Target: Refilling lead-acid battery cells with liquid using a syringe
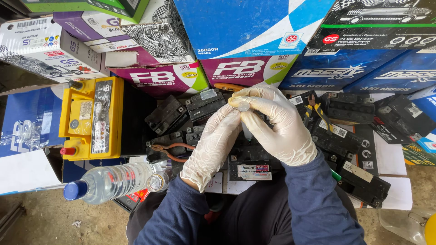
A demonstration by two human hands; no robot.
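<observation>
Stacked cardboard battery boxes (254,27) wall the back; concrete floor (54,222) lies bare near left. Right hand (281,127), gloved, closed round a small clear dropper tube (245,129) — left hand (217,145) pinches its round cap (243,106). Below: small black batteries (250,163), tightly packed. Left — yellow-topped battery (91,118), water bottle (109,181) lying flat. Little free room.

Twelve o'clock: stacked cartons (254,41) wall off the far side.
Nine o'clock: yellow battery (93,118) blocks.
Seven o'clock: lying water bottle (113,181) obstructs.
Three o'clock: black batteries (363,118) crowd.
Eight o'clock: bare floor (54,222) passable.
</observation>
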